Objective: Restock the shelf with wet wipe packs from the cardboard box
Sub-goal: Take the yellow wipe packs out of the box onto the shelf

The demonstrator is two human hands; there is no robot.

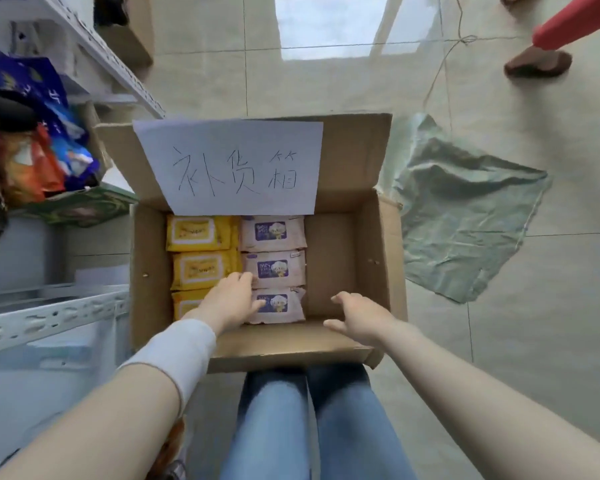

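The fingers (246,277) of the left hand (231,299), pressed together, touch the seam between yellow packs (200,233) and pink packs (273,232); whether they grip is unclear. The right hand (357,318) hovers spread and empty inside the cardboard box (347,258), beside the shelf (49,317).

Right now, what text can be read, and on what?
"补货箱": handwritten, paper sheet on the box flap.
"wipes": yellow packs.
Too blurred to read: labels on pink packs; print on shelf bags.
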